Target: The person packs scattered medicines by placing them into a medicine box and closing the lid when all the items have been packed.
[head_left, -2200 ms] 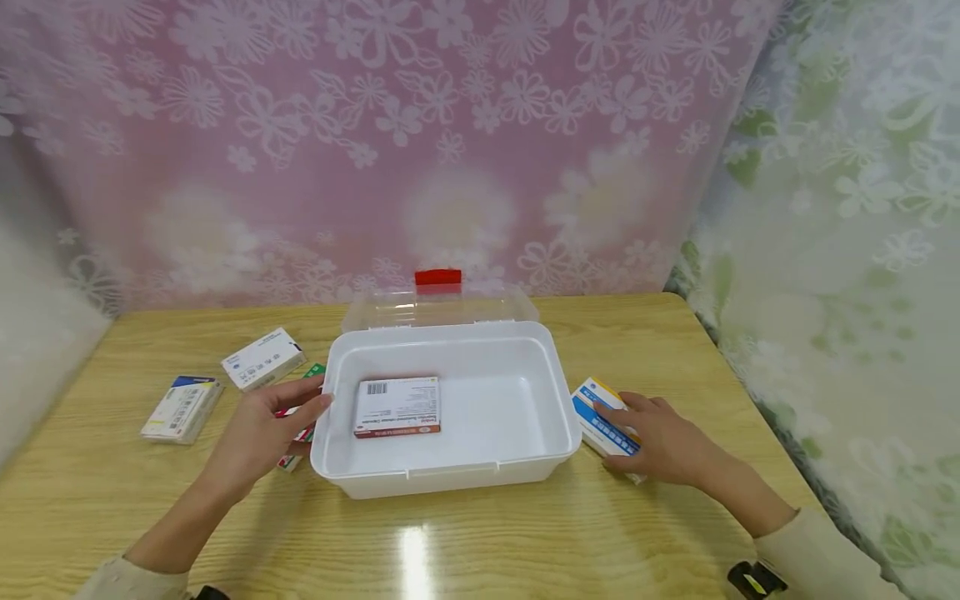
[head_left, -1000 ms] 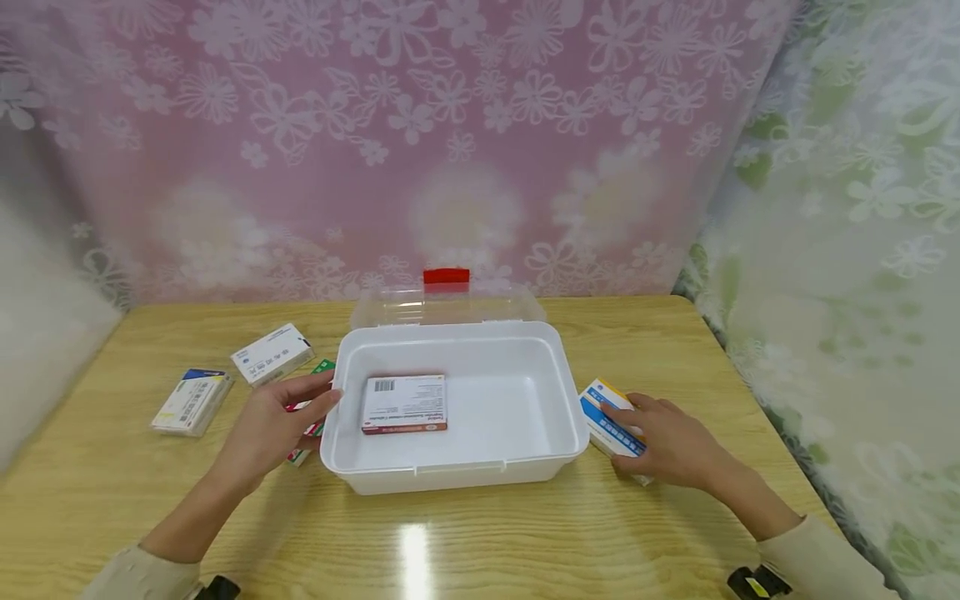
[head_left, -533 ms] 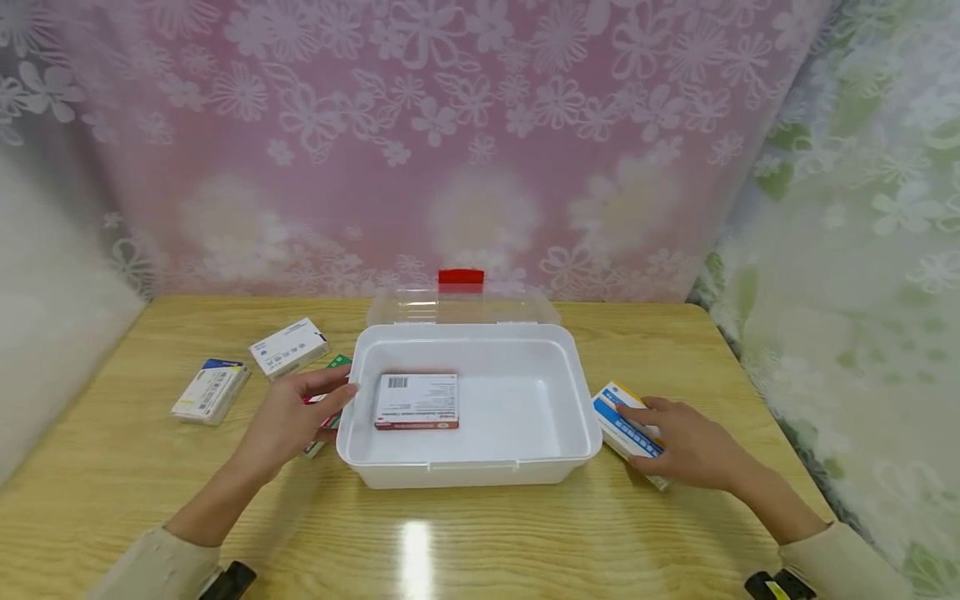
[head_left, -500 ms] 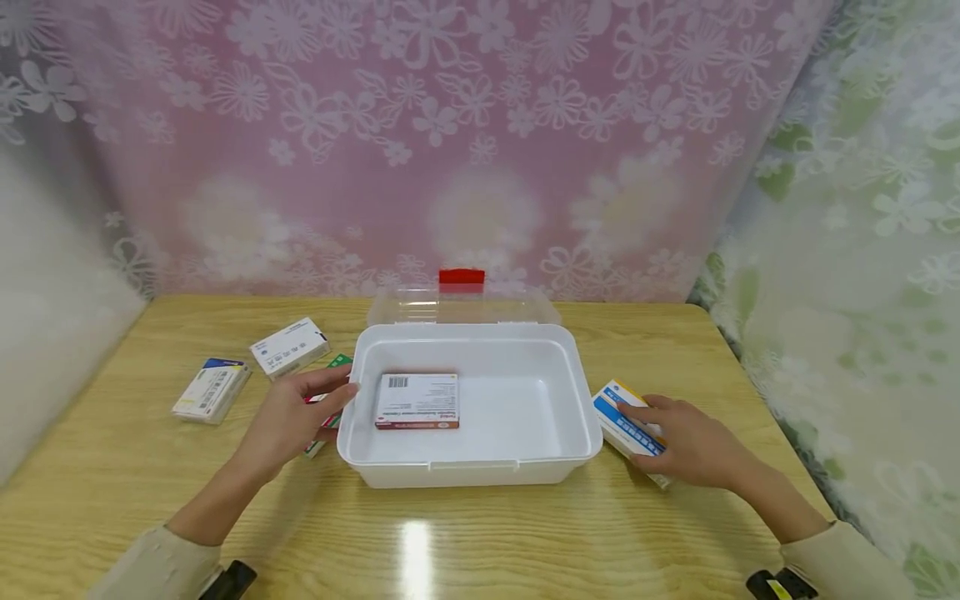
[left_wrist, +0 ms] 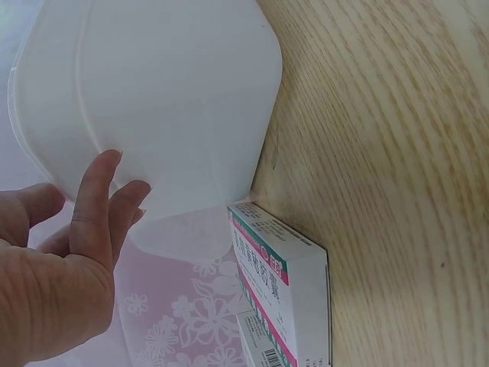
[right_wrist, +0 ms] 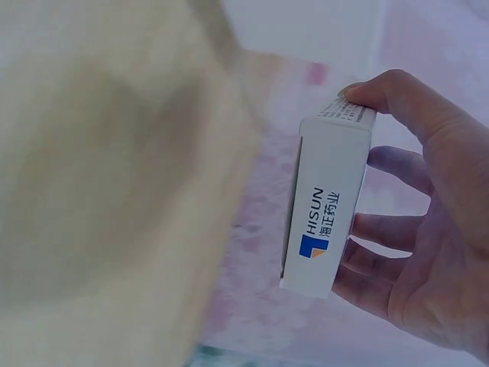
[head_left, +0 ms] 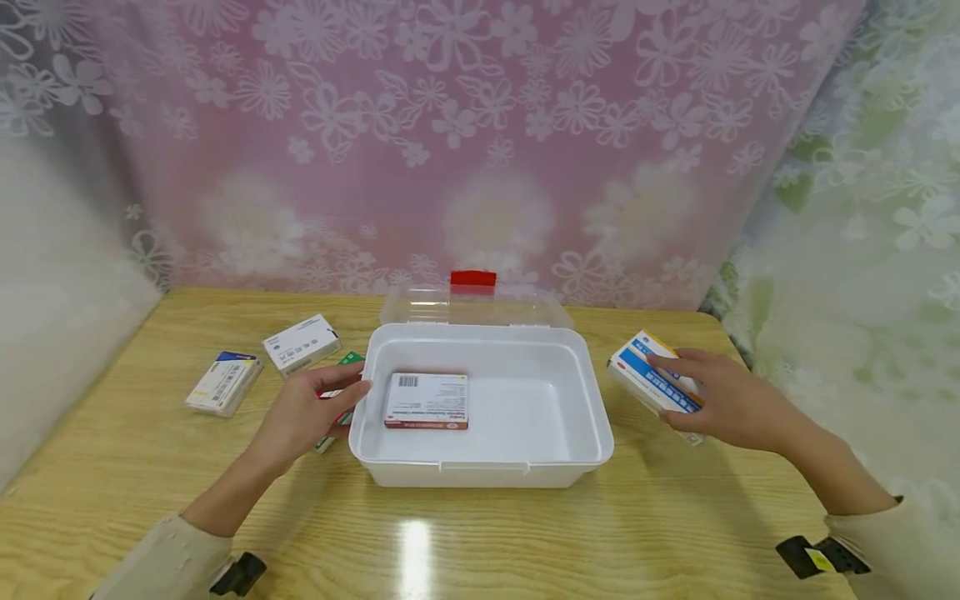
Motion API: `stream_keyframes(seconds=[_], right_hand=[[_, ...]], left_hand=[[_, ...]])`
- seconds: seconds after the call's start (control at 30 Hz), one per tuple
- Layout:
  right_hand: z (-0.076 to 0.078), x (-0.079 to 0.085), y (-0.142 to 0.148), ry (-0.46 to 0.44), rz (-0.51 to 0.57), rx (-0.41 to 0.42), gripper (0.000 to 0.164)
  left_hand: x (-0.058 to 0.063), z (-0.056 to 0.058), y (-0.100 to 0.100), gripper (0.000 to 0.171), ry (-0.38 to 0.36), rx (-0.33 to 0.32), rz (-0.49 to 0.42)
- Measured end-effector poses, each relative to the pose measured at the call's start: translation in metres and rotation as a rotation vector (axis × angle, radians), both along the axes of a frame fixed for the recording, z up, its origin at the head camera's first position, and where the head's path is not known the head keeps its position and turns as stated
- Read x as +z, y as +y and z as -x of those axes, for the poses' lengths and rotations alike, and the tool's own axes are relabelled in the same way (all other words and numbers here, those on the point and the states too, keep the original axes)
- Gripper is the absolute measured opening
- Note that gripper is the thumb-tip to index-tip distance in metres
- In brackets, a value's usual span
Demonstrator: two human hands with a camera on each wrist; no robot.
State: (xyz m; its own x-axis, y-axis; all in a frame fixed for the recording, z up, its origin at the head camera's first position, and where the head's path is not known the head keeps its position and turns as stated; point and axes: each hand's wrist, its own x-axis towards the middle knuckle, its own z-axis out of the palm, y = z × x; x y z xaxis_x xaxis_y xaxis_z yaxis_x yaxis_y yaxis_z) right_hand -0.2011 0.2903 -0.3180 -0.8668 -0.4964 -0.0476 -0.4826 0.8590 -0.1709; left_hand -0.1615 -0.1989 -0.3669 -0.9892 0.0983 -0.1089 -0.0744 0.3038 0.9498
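Note:
My right hand (head_left: 727,400) holds a blue, white and yellow medicine box (head_left: 652,371) raised off the table, right of the white plastic storage box (head_left: 480,477). Its end panel reads HISUN in the right wrist view, where the thumb and fingers grip opposite sides of the medicine box (right_wrist: 325,206). With its thumb at the rim and its fingers against the outer wall, my left hand (head_left: 307,417) grips the storage box's left side. Inside that storage box, toward the left, lies a white and red-brown medicine box (head_left: 427,400).
A green, white and pink medicine box (left_wrist: 267,275) lies on the table beside the storage box, partly behind my left hand. Further left lie a white medicine box (head_left: 302,343) and a white one with blue and yellow (head_left: 223,383). The clear lid (head_left: 420,308) with its red latch (head_left: 473,278) stands open behind.
My right hand has lifted the blue and white medicine box off the table, up and away to the right. The left hand keeps its grip; the whole scene shifts rightward as the head view turns.

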Motion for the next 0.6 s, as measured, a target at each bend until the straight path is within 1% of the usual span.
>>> stream_keyframes(seconds=[0.07,0.17,0.27,0.33,0.43,0.6], right_hand=[[0.003,0.013,-0.005,0.011,0.009,-0.003,0.072],[0.009,0.030,-0.016,0.045,0.019,0.021,0.072],[0.015,0.043,-0.028,0.077,0.029,0.065,0.072],[0.019,0.050,-0.035,0.088,0.022,0.086,0.072],[0.023,0.059,-0.048,0.091,0.016,0.094,0.071],[0.032,0.070,-0.073,0.126,0.028,0.145,0.068]], left_hand=[[0.000,0.001,0.000,0.049,0.002,0.002,0.001],[-0.001,0.001,0.000,0.050,-0.008,0.005,-0.006],[-0.001,0.001,0.000,0.051,-0.023,0.007,-0.009],[-0.001,0.001,0.000,0.051,-0.029,0.007,-0.015],[-0.002,0.002,0.000,0.050,-0.028,0.006,-0.027],[-0.001,0.001,0.000,0.049,-0.027,0.011,-0.026]])
